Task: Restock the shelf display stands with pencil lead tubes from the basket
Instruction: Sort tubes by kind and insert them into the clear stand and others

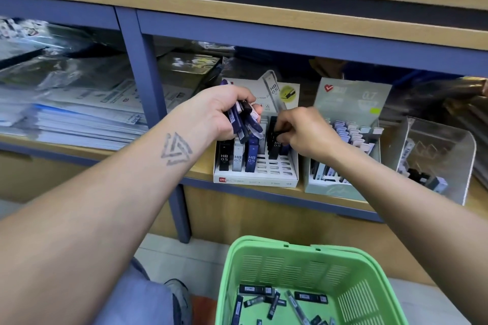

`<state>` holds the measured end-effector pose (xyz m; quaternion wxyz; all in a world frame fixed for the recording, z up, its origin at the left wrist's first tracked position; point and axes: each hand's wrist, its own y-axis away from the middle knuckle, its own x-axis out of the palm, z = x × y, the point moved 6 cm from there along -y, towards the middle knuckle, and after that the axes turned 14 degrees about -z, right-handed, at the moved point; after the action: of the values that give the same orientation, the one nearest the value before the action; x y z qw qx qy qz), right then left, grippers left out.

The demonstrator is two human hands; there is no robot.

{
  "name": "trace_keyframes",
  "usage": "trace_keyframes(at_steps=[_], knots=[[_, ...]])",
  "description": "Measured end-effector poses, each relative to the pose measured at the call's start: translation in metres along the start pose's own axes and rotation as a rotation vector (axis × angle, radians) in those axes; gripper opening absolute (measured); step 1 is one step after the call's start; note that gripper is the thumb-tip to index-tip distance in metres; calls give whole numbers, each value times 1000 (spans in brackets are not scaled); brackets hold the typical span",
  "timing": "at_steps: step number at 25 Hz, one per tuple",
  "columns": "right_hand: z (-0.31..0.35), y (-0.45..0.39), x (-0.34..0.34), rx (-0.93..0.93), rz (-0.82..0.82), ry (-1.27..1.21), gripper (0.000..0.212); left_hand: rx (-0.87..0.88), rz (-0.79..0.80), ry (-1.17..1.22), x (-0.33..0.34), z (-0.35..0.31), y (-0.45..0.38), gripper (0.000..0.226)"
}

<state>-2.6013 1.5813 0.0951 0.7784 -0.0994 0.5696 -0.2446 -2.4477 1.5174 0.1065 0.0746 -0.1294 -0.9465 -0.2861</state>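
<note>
My left hand (pixel 219 111) grips a bundle of several pencil lead tubes (pixel 244 120), blue, black and white, above the white HB 0.5 display stand (pixel 254 179) on the shelf. My right hand (pixel 303 132) pinches a black lead tube (pixel 276 140) standing in the stand's back right slots. Three tubes stand in the stand's front left slots; the front right slots are bare. A green basket (pixel 266 253) sits below on the floor with several loose tubes (pixel 280 301) in it.
A second pale green 0.7 display stand (pixel 343 103) with pastel tubes stands to the right, then a clear acrylic holder (pixel 438 145). Stacks of plastic-wrapped paper (pixel 79 113) fill the left shelf bay. A blue shelf post (pixel 148 74) divides the bays.
</note>
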Motion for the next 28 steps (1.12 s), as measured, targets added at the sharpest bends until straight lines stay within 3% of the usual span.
trace_keyframes(at_steps=[3,7,13,15,19,22,28], knots=[[0,-4,1,9,-27,-10,14,7,-8,-15,-1,2,1,15],[4,-4,5,-106,-114,179,25,9,-9,-30,0,5,1,11],[2,-1,13,-123,-78,312,24,13,11,-70,4,9,-2,5],[8,3,-1,-47,-67,100,28,7,27,-72,5,11,-1,6],[16,24,-32,369,-41,-722,12,24,37,-56,10,14,-4,8],[26,32,-32,364,40,-759,33,51,37,-91,17,17,-1,14],[15,38,-30,492,-4,-871,29,123,78,-129,29,21,6,5]])
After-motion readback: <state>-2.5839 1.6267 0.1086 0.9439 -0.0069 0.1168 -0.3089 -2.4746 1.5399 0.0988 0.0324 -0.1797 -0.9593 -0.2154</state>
